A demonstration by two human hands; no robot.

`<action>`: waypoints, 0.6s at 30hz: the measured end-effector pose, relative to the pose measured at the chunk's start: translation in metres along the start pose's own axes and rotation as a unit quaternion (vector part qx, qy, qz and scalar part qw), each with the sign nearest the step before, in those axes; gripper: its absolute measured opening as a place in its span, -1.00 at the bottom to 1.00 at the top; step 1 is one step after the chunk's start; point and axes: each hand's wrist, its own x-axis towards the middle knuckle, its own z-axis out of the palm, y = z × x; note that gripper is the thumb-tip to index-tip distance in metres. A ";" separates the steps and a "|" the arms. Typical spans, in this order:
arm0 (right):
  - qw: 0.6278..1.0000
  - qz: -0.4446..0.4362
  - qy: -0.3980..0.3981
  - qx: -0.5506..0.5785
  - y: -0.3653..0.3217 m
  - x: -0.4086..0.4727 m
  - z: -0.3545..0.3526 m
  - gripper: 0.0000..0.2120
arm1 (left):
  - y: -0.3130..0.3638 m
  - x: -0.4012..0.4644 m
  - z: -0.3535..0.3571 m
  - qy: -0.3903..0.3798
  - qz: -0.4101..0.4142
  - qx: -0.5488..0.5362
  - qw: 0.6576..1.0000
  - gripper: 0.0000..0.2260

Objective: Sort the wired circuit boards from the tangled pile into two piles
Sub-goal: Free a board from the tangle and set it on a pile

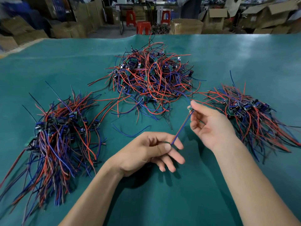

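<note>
A person is stretching one wired circuit board [190,109] in front of the tangled pile [151,79] on the green surface [162,193]: the right hand [210,126] is pinching the board end in its fingers, and the left hand [146,152] is pinching the red and blue leads. Leads running back toward the pile could be snagging, dragging neighbours out. Sorted piles are lying left [57,136] and right [254,115] of the pile. Cardboard boxes [187,26] are standing beyond it, their contents impossible to tell.
</note>
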 end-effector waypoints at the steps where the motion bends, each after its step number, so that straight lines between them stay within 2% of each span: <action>1: 1.000 -0.012 -0.005 0.008 0.000 0.000 0.001 -0.84 | 0.000 0.001 -0.001 0.000 0.007 0.000 1.000 -0.84; 3: 0.999 -0.031 -0.017 0.023 -0.003 -0.004 0.004 -0.79 | -0.001 0.002 -0.001 0.002 0.016 -0.006 1.000 -0.84; 5: 0.997 -0.059 -0.039 0.029 -0.013 -0.012 0.010 -0.91 | -0.002 0.002 -0.002 0.017 0.020 -0.020 0.999 -0.84; 7: 0.990 -0.120 -0.077 0.001 -0.027 -0.022 0.016 -0.95 | -0.001 0.002 -0.002 0.039 0.027 -0.033 0.998 -0.84; 10: 0.954 -0.239 -0.162 -0.076 -0.041 -0.047 0.038 -0.88 | -0.001 0.003 -0.001 0.068 0.035 -0.055 0.996 -0.81; 12: 0.927 -0.279 -0.226 -0.111 -0.046 -0.065 0.063 -0.88 | -0.001 0.004 0.001 0.095 0.027 -0.054 0.994 -0.80; 15: 0.911 -0.261 -0.303 -0.104 -0.051 -0.076 0.107 -0.93 | -0.004 0.007 0.002 0.139 0.001 -0.047 0.989 -0.77; 18: 0.901 -0.192 -0.348 -0.176 -0.024 -0.079 0.166 -0.90 | -0.001 0.007 0.006 0.166 -0.005 -0.062 0.984 -0.73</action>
